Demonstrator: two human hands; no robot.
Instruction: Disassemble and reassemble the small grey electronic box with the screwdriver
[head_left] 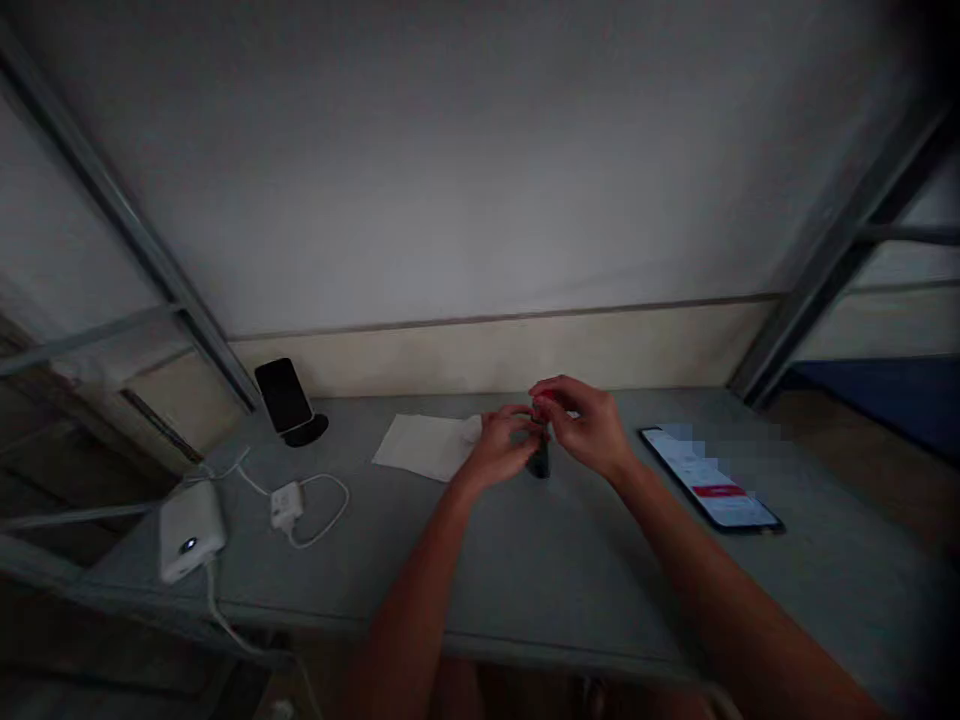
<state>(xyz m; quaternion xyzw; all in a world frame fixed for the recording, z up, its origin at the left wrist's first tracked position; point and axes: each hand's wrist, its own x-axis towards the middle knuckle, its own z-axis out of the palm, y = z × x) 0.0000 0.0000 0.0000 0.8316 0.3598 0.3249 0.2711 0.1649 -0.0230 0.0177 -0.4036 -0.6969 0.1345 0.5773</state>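
Both my hands meet over the middle of a grey table (480, 560). My left hand (501, 447) has its fingers curled round a small dark upright object (540, 455) that stands on the table. My right hand (585, 420) is closed in a pinch at the top of that object, where a small red part (545, 396) shows between the fingertips. The dim light hides what the object is. A white sheet of paper or cloth (426, 445) lies just left of my left hand.
A lit phone (709, 478) lies flat at the right. A dark phone (283, 396) leans on a stand at the back left. A white power bank (191, 530) and a white adapter (286, 503) with cable lie at the left edge. Metal frame bars rise on both sides.
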